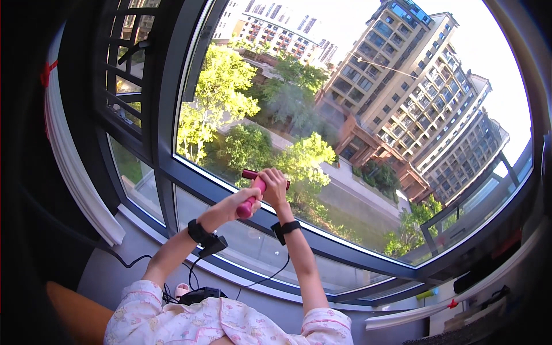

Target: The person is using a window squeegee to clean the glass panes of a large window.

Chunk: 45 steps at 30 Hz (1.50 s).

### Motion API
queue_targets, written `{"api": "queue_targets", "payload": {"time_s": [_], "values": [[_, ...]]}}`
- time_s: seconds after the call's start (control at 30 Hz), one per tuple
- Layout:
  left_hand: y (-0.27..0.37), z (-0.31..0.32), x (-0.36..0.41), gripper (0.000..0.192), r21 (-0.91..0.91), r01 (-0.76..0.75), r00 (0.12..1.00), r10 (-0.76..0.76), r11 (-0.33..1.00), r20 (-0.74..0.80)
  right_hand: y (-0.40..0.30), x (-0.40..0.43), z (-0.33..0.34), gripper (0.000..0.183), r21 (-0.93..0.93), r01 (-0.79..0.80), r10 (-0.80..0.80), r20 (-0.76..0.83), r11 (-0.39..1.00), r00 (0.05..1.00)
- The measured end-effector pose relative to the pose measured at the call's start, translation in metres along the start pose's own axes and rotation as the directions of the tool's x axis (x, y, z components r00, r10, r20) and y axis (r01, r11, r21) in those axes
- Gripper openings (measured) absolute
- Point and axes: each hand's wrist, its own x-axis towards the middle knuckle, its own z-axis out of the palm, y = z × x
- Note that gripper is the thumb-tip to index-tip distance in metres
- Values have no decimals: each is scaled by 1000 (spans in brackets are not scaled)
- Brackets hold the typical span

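Observation:
A pink-handled tool [245,210] with a dark red crossbar is held up in front of the large window pane [358,202]. My left hand [236,202] is closed around the pink handle, whose rounded end sticks out towards me. Just beyond and to the right, my right hand [273,184] grips over the tool's crossbar, hiding its middle; both ends of the bar show. Whether the bar touches the glass, I cannot tell. The tool's exact kind is unclear. Black straps with small devices are around both wrists, with cables hanging down.
A dark window frame [168,170] crosses below the hands. White curtains are tied with red at the left [71,159] and right [401,318]. Cables and a black device [202,295] are near my torso. Trees and tall buildings stand outside.

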Motion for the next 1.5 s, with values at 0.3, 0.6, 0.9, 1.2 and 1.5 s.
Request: {"api": "queue_targets", "payload": {"time_s": [0.3,0.6,0.9,1.2,1.5], "values": [[178,110,-17,13,357,-384,922,333,851,198,28,249,-98,24,-357,380,-463,-181,853,868],[281,107,9,14,672,-627,746,551,393,374,18,359,-135,34,-604,392,-670,-342,694,658],[91,-30,-34,31,646,-401,882,464,649,82,-23,153,31,20,-188,180,-244,-406,966,881],[-11,-93,-59,23,414,-84,958,188,906,-217,-48,1,113,31,40,30,-26,-103,999,994],[-29,-125,-64,18,464,17,926,161,885,-340,-72,-29,130,30,119,-69,50,156,991,987]]}}
